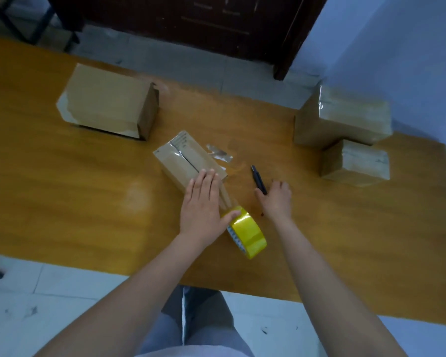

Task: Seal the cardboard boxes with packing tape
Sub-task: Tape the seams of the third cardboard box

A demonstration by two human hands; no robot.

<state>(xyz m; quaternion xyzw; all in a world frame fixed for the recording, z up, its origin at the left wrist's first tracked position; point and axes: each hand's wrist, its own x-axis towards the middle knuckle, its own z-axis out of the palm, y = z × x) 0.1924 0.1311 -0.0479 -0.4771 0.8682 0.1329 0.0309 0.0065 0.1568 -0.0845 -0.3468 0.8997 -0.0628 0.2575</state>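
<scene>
**boxguy:** Where's everything sitting right now?

**tapefan:** The small cardboard box (188,161) is mid-table on the wooden table (62,202), turned at an angle, its top seam showing. The left hand (201,204) lies flat on its near end, fingers straight, with the thumb touching the yellow tape roll (246,231), which stands on edge just below the box. A strip of tape runs from the roll up to the box.

**boxguy:** And the other hand?

**tapefan:** The right hand (276,199) is down on the table at the dark cutter (258,180) — thumb and fingers at its near end. Whether it's actually gripping it, I can't tell.

**boxguy:** Other boxes?

**tapefan:** A bigger box (108,104) at far left, and two taped boxes (345,117) stacked up against each other at far right — well apart from the hands. A crumpled tape scrap (220,153) lies just beside the small one.
</scene>
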